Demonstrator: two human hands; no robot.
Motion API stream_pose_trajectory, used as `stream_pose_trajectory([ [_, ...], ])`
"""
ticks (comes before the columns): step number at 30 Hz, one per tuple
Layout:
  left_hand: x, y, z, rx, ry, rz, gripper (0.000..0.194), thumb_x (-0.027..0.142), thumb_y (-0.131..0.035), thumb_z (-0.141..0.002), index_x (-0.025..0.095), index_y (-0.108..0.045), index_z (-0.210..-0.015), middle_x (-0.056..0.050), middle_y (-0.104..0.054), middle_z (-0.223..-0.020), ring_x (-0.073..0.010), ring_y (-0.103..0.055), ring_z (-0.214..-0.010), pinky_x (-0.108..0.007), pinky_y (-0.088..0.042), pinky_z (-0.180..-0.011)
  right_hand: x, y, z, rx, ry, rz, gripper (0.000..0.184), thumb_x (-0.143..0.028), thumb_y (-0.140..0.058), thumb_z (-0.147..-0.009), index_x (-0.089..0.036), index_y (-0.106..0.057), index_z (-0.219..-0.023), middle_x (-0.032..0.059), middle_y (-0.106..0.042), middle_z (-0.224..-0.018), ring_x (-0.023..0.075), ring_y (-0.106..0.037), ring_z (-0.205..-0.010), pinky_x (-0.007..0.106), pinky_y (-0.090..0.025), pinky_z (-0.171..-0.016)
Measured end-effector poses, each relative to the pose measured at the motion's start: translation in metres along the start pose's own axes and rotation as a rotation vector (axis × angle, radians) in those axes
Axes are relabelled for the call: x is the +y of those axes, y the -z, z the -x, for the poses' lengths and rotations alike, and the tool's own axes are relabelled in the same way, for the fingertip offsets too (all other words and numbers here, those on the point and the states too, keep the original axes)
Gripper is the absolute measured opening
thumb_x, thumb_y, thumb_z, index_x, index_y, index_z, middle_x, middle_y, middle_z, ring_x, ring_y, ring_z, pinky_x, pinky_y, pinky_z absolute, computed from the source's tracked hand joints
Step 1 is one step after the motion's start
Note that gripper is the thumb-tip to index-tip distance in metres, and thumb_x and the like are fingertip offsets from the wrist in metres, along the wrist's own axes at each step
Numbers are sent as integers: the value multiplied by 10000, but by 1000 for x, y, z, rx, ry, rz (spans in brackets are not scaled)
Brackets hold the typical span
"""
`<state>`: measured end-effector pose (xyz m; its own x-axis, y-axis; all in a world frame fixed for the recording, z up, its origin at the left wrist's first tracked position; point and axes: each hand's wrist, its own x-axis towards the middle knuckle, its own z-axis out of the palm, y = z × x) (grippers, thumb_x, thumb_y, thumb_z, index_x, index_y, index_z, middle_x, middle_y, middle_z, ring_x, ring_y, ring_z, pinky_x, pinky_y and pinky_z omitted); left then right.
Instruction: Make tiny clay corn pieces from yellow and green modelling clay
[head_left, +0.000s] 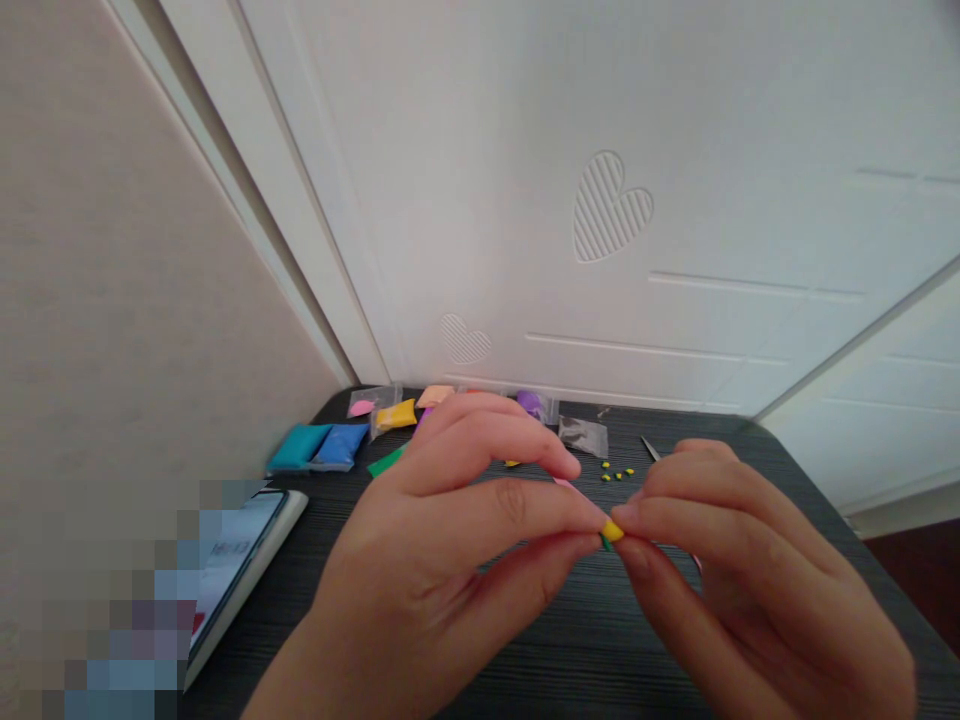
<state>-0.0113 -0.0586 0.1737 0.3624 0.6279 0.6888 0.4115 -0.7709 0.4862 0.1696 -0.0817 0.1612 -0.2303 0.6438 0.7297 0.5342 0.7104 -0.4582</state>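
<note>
While left hand (pixel 450 530) and right hand (pixel 750 550) both pinch tiny yellow-and-green piece (pixel 613 531) between thumb and fingertip, above dark table (pixel 555 640), uneven squeeze could flatten or tear it, if soft; slack grip could drop it, perhaps among small yellow-green bits (pixel 606 477) beyond.

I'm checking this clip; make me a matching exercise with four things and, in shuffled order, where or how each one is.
Things
1. Yellow-and-green piece
2. Metal blade
3. Blue packet
4. Device with a screen

Places and states
A. Partly masked by pixel blocks
B. Between the fingertips of the left hand and the right hand
C. Beside the teal packet
D. Tip showing, the rest running behind the right hand

Pairs: 1-B, 2-D, 3-C, 4-A
</note>
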Motion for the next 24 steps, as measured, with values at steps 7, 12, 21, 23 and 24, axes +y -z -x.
stream_pose_trajectory([
  [7,2,-1,0,9,16,19,140,209,-609,-706,313,-653,-788,-10,-610,-859,-200,-546,-884,-388,-427,-886,-2,1,-1,-23,-5,-6,230,-97,-578,-699,-240,-597,-878,33,-588,-790,170,-552,-744,349,-456,-669],
  [12,-3,-3,-2,-5,73,148,117,216,-619,-708,308,-665,-765,-8,-598,-840,-181,-542,-878,-352,-420,-894,-2,1,2,35,-67,-39,229,-118,-575,-710,-251,-595,-895,42,-584,-816,183,-551,-765,353,-456,-659],
  [21,-21,-26,-7,14,546,1340,41,285,-604,-723,251,-613,-701,5,-531,-806,-133,-531,-789,-268,-479,-658,10,3,1,51,-54,-48,269,-74,-568,-702,-209,-594,-933,51,-561,-865,176,-525,-823,319,-421,-664],
  [23,-18,-33,-8,12,615,1487,8,246,-594,-721,240,-599,-720,5,-532,-786,-127,-538,-771,-259,-477,-647,11,1,1,96,-95,-67,261,-71,-558,-715,-210,-596,-932,48,-559,-867,171,-523,-820,318,-413,-668],
  [24,-17,-36,-8,2,643,1527,10,239,-598,-713,231,-595,-718,2,-534,-779,-128,-542,-770,-260,-478,-654,10,0,1,108,-103,-76,267,-71,-557,-717,-213,-596,-940,47,-560,-867,171,-522,-817,316,-412,-665],
])
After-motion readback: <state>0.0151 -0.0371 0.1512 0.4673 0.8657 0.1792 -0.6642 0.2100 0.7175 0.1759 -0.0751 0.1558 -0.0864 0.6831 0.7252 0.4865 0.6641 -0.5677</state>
